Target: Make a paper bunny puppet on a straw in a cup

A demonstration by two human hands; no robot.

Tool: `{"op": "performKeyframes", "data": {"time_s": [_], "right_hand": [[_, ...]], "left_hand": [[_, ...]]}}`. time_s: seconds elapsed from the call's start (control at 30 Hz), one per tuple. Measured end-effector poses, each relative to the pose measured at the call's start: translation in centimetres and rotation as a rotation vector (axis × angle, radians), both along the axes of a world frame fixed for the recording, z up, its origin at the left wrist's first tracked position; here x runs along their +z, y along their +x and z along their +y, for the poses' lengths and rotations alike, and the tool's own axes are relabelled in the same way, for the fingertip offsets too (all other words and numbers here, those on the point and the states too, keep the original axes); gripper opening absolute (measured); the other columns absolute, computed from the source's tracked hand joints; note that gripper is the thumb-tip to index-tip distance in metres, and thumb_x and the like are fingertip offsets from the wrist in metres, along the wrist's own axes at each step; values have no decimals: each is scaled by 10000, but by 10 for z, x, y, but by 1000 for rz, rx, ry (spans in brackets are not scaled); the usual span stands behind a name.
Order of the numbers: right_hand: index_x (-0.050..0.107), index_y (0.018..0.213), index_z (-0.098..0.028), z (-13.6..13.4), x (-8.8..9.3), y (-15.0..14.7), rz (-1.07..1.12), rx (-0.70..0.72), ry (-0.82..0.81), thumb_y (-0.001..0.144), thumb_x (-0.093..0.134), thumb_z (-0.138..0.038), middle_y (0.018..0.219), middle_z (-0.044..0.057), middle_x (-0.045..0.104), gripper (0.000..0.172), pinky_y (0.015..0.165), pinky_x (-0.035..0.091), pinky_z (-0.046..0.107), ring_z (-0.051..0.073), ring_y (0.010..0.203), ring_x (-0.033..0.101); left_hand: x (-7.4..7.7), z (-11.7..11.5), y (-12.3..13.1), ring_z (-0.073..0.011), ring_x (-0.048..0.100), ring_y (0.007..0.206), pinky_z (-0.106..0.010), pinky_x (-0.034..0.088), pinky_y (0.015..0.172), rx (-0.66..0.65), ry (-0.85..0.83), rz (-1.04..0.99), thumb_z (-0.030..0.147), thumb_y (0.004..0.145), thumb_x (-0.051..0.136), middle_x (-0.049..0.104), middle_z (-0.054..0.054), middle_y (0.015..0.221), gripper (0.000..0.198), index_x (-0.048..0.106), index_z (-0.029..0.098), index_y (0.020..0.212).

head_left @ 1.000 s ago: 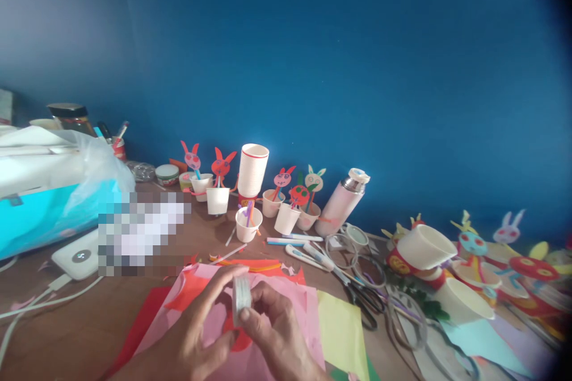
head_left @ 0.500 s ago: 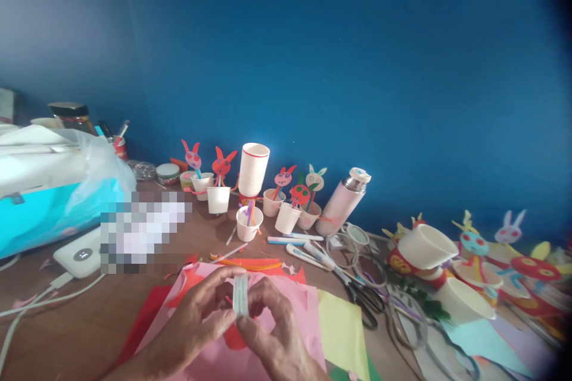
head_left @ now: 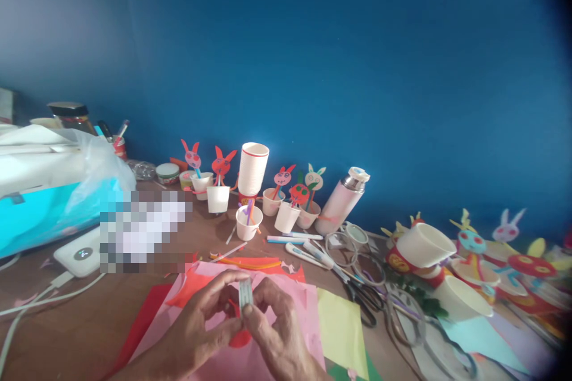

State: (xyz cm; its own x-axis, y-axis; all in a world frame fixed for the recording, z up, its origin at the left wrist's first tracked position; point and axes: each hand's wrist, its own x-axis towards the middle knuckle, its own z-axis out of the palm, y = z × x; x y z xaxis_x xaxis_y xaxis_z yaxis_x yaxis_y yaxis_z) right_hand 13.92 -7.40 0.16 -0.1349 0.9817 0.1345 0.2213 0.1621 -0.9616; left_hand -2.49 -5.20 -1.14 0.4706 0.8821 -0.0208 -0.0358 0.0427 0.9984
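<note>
Between left hand (head_left: 196, 321) and right hand (head_left: 279, 327), small white roll (head_left: 245, 296), markings unreadable

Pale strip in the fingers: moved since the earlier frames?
Yes. The pale strip, pinched between left hand and right hand, sits lower and slightly rightward, judged against the pink paper sheet beneath it.

You were in a craft room: your bench (head_left: 58, 321) stood against a blue wall (head_left: 313, 71), crowded with paper rabbits (head_left: 224, 164) on paper cups (head_left: 218, 199), coloured paper (head_left: 342, 333) and scissors (head_left: 363, 303).
</note>
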Motion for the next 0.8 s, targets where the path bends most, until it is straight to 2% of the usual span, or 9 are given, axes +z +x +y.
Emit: {"op": "performKeyframes", "data": {"time_s": [0.13,0.27,0.33,0.43,0.63,0.8], "right_hand": [[532,690,-173,0,4,2,9,31,-24,849,509,-433,709,30,560,305,643,411,278,170,684,525],[587,739,-166,-1,3,2,75,80,-27,875,509,-423,735,28,584,301,667,424,275,167,704,541],[603,773,-166,-1,0,2,137,97,-61,873,522,-422,751,26,587,287,664,429,272,166,709,548],[621,802,-168,-1,-4,1,226,107,-102,838,571,-434,771,23,572,273,666,436,278,171,723,546],[616,821,-156,2,-12,-1,443,166,-191,777,636,-345,723,10,569,195,653,448,288,148,651,532],[586,771,-158,3,-7,-4,548,195,-222,743,622,-247,699,5,574,101,638,441,284,149,646,542]], "left_hand": [[-2,1,-1,-166,558,771,-278,484,770,-31,69,10,374,809,661,590,15,839,436,463,312,1193],[-1,0,0,-204,583,889,-314,492,804,-72,78,51,359,819,656,580,-14,975,493,388,306,1229],[1,-1,1,-226,592,917,-316,501,786,-45,41,70,378,818,652,592,-28,984,470,402,279,1204],[3,0,2,-232,586,930,-288,501,768,34,11,98,403,779,689,595,-5,873,481,436,250,1158],[0,1,0,-178,576,841,-236,505,710,60,-31,57,386,741,730,609,14,884,513,459,254,1157],[2,0,4,-154,566,750,-216,498,658,131,-25,29,371,693,767,616,35,810,496,511,254,1101]]}}
